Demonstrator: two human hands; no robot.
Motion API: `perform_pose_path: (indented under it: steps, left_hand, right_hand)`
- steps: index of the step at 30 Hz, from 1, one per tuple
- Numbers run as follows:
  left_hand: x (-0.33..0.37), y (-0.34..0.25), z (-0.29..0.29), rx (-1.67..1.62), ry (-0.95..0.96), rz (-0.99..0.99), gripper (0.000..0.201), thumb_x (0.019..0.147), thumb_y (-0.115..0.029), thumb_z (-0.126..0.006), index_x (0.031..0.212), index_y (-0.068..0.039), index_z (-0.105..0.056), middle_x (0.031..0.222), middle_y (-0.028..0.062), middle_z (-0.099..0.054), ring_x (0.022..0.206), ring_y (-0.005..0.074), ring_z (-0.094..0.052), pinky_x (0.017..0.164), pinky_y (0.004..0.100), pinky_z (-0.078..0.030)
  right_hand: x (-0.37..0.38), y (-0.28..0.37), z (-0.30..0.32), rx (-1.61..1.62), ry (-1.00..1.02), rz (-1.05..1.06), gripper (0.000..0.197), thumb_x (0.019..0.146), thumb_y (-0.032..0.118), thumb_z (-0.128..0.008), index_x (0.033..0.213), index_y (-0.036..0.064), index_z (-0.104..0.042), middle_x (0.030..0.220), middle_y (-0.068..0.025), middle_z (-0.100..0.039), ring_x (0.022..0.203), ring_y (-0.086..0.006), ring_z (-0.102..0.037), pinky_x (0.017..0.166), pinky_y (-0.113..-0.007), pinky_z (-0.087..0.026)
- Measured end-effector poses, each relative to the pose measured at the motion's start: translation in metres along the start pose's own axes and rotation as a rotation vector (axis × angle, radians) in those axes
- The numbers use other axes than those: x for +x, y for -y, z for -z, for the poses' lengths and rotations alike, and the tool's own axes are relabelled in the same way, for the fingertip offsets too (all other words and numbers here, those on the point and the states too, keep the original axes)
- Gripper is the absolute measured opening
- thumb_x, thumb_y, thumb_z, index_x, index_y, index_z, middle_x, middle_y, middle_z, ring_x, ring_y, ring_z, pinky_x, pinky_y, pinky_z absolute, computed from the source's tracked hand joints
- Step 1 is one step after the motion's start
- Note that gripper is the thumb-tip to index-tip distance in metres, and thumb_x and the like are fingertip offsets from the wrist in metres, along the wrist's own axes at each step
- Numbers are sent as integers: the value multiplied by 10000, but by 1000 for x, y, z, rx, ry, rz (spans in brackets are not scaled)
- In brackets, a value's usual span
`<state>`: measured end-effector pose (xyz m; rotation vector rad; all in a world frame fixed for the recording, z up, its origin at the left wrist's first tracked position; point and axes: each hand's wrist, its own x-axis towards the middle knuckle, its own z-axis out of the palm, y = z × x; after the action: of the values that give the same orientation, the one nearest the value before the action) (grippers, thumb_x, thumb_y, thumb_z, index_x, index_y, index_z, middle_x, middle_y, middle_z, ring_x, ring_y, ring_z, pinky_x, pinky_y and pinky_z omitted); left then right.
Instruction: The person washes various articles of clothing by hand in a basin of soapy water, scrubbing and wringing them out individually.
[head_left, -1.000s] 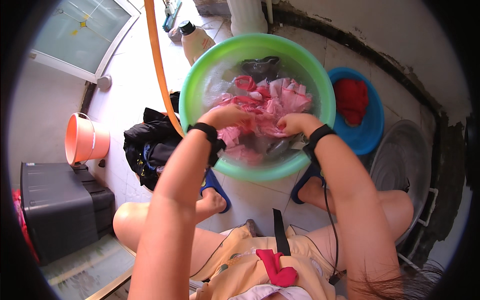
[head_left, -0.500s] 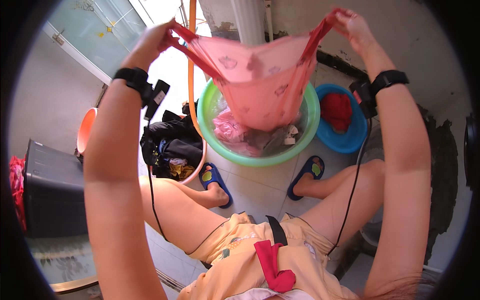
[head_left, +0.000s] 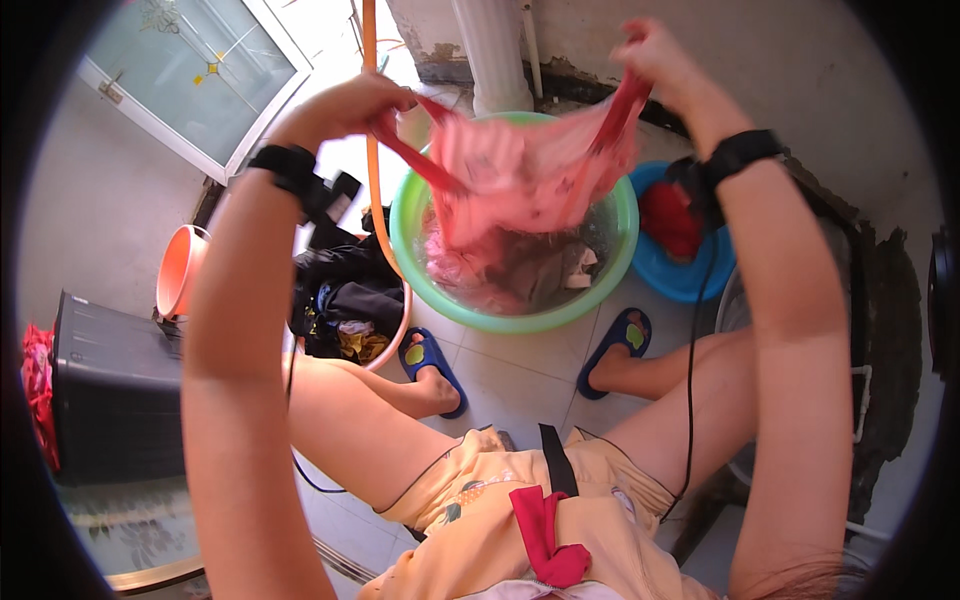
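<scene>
A pink sleeveless top (head_left: pixel 530 175) with red edging and a small print hangs between my hands, smeared by motion. My left hand (head_left: pixel 362 102) is closed on its red strap at the left. On the right, my right hand (head_left: pixel 655 62) grips the other red strap, a little higher. Below the top stands a green basin (head_left: pixel 405 270) of water, and the garment's lower part hangs over it. Pink cloth (head_left: pixel 448 262) and dark cloth (head_left: pixel 535 268) with a white tag lie in the water.
A blue basin (head_left: pixel 705 280) with red cloth stands right of the green one. At left, a pink-rimmed tub (head_left: pixel 398 335) holds dark clothes. An orange hose (head_left: pixel 373 190) runs down between them. A black bin (head_left: pixel 120 390) and an orange bucket (head_left: pixel 178 270) stand farther left.
Both hands have come closer together, the left moving right and down. The pink top has gone from stretched wide to slack and bunched, its lower part raised and blurred.
</scene>
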<state>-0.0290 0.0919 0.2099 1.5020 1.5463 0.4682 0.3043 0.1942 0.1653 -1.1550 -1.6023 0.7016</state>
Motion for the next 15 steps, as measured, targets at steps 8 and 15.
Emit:
perform_pose_path:
  steps: [8, 15]
  left_hand:
    - [88, 135, -158, -116, 59, 333, 239, 802, -207, -562, 872, 21, -574, 727, 52, -562, 585, 131, -541, 464, 279, -472]
    - [123, 193, -214, -179, 109, 131, 409, 749, -194, -624, 1086, -16, -474, 896, 86, -553, 801, 162, -547, 643, 259, -464]
  right_hand:
    - [-111, -183, -113, -550, 512, -221, 468, 676, 86, -597, 1110, 3, -443, 869, -190, -588, 810, -286, -575, 721, -337, -453]
    - [-144, -203, -153, -576, 727, -402, 590, 708, 109, -541, 1242, 52, -297, 991, -249, -545, 935, -369, -528, 793, -389, -420]
